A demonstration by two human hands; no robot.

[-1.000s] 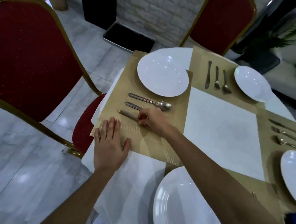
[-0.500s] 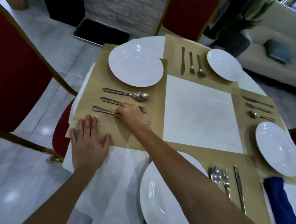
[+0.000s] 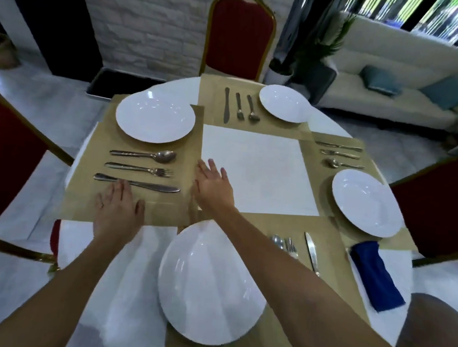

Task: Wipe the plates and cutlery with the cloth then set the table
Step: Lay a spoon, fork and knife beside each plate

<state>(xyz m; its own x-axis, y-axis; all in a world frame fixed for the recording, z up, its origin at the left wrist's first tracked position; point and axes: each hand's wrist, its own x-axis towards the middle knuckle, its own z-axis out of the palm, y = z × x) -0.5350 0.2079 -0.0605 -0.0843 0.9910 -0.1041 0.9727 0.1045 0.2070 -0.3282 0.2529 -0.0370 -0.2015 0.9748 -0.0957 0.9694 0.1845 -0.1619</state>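
Note:
A round white table carries several tan placemats, each with a white plate and cutlery. On the left placemat lie a plate, a spoon, a fork and a knife. My left hand rests flat on that placemat's near edge, fingertips beside the knife. My right hand hovers open at the placemat's right edge, holding nothing. A folded blue cloth lies on the table's right side, away from both hands. The nearest plate sits under my right forearm.
Red chairs with gold frames stand at the left, back and right. Other settings include a far plate and a right plate. A white sofa lies beyond the table.
My right hand let go of the knife on the left placemat and moved right to the placemat's edge, fingers now spread. The view swung right and up.

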